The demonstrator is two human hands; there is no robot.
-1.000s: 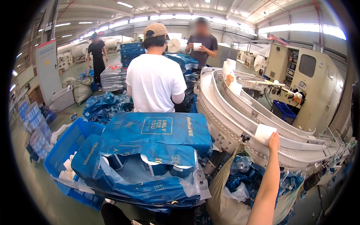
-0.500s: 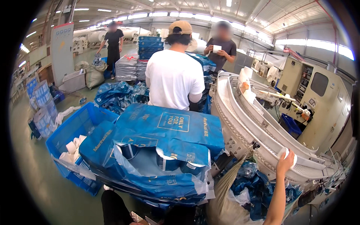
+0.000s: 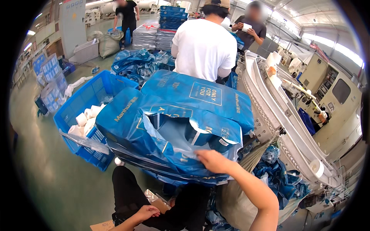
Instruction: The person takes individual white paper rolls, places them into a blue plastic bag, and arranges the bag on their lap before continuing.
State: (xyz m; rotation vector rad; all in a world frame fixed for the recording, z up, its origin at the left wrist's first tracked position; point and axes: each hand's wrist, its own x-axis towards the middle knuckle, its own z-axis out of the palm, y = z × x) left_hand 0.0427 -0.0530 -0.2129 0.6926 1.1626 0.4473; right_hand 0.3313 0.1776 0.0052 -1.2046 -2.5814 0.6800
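A large blue plastic bag (image 3: 173, 148) lies before me with its front torn open; several rolls in blue wrapping (image 3: 196, 136) show inside. At the lower edge of the tear is my right hand (image 3: 214, 161), its fingers closed on the plastic; the fingertips are partly blurred. My left hand (image 3: 148, 212) rests low by my black trouser leg, fingers curled together, with nothing visible in them. To the right, a white paper roll (image 3: 317, 168) sits alone on the curved conveyor (image 3: 266, 104), apart from my hands.
At left stands a blue crate (image 3: 63, 111) with several loose white rolls (image 3: 86, 117). A sack (image 3: 235, 198) of crumpled blue film is beside my right arm. A person in a white shirt (image 3: 204, 50) is just beyond the bags; another holds a white roll (image 3: 246, 27).
My right hand has let go of the white roll on the conveyor and moved left to the torn bag. My left hand has come into view, and the view has tilted downward.
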